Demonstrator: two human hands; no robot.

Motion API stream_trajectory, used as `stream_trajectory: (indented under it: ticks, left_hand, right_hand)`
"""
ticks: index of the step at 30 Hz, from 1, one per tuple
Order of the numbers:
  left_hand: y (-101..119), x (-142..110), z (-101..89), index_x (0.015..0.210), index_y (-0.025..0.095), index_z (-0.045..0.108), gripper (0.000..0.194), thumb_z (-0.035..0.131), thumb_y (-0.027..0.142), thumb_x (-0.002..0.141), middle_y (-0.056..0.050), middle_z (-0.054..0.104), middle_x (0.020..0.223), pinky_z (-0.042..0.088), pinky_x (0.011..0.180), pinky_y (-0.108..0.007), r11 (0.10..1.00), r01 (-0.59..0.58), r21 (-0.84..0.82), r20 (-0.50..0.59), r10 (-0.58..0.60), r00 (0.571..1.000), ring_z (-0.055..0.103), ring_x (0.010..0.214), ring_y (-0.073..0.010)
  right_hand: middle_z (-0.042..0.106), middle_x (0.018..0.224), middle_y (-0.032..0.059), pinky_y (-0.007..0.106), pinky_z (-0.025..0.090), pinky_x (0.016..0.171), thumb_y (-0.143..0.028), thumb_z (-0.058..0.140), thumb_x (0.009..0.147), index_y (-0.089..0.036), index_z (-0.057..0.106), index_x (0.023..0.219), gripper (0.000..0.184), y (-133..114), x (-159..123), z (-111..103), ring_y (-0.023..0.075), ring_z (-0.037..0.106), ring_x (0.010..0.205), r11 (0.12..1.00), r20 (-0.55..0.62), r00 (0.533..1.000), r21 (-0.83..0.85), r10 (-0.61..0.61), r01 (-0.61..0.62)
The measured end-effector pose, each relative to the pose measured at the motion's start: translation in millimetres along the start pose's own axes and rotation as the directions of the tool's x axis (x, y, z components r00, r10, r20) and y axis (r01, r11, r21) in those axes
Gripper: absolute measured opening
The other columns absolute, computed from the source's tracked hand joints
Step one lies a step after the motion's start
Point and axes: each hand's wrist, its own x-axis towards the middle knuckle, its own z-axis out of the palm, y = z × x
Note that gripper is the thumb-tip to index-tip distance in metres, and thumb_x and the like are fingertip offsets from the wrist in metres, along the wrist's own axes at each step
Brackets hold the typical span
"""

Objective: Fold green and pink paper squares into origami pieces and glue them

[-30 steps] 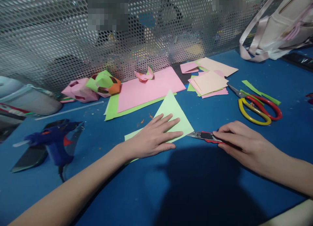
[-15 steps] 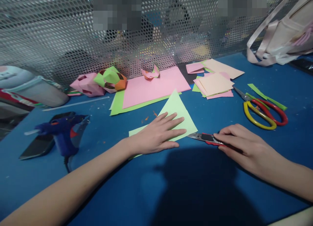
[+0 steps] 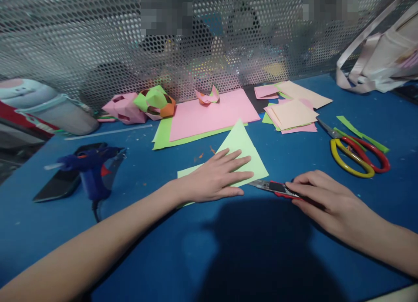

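Your left hand (image 3: pixel 217 178) is spread flat, palm down, on the pale green paper (image 3: pixel 241 139), which lies on the bench (image 3: pixel 156 271). Paper's far corner pokes out beyond that hand; another corner sticks out toward your right hand (image 3: pixel 326 199). Right hand grips a knife (image 3: pixel 277 187), blade pointing left at the paper's near edge; can't tell if the tip is underneath. Right hand itself sits apart from the paper. Scissors (image 3: pixel 336 135) lie beyond it.
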Motion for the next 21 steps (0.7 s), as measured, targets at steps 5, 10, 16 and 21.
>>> stream_trajectory:
  ticks: [5, 10, 16, 21]
  left_hand:
    - [-0.3, 0.2, 0.0, 0.139, 0.028, 0.043, 0.051, 0.038, 0.053, 0.095, -0.009, 0.025, 0.155, 0.019, 0.114, -0.055, 1.000, 0.003, -0.001, -0.007, -0.003, 1.000, 0.018, 0.144, -0.0321]
    - [0.3, 0.3, 0.4, 0.139, 0.026, 0.044, 0.051, 0.037, 0.053, 0.096, -0.011, 0.027, 0.154, 0.020, 0.113, -0.056, 1.000, 0.005, -0.009, -0.010, -0.005, 1.000, 0.019, 0.143, -0.0332]
    - [0.7, -0.8, -0.8, 0.135, 0.025, 0.045, 0.040, 0.037, 0.041, 0.099, -0.007, 0.027, 0.155, 0.016, 0.116, -0.053, 0.997, 0.027, -0.073, -0.012, -0.028, 1.000, 0.015, 0.145, -0.0278]
    - [-2.7, -2.3, -7.0, 0.119, 0.019, 0.051, 0.028, 0.034, 0.023, 0.097, -0.004, 0.028, 0.155, 0.015, 0.118, -0.048, 0.983, 0.050, -0.177, 0.030, -0.045, 0.999, 0.012, 0.146, -0.0232]
  right_hand:
    - [0.056, 0.105, 0.0077, 0.032, 0.043, 0.077, -0.017, 0.048, 0.094, -0.020, 0.055, 0.122, 0.029, -3.3, 4.0, 2.7, 0.0183, 0.050, 0.095, 0.999, 0.026, 1.000, 0.039, -0.015, 0.014]
    - [0.056, 0.107, 0.0081, 0.033, 0.044, 0.079, -0.018, 0.048, 0.094, -0.020, 0.056, 0.120, 0.027, -3.9, 2.2, 2.3, 0.0188, 0.050, 0.096, 1.000, 0.017, 1.000, 0.008, -0.005, 0.005]
    - [0.056, 0.107, 0.0089, 0.034, 0.045, 0.079, -0.017, 0.049, 0.093, -0.019, 0.053, 0.122, 0.029, -8.5, -2.6, 1.6, 0.0201, 0.051, 0.096, 0.998, 0.001, 1.000, -0.054, -0.025, 0.025]
    - [0.055, 0.108, 0.0092, 0.035, 0.047, 0.079, -0.014, 0.049, 0.093, -0.019, 0.051, 0.124, 0.032, -15.0, -3.2, 1.7, 0.0202, 0.050, 0.096, 0.998, -0.005, 1.000, -0.063, -0.031, 0.031]
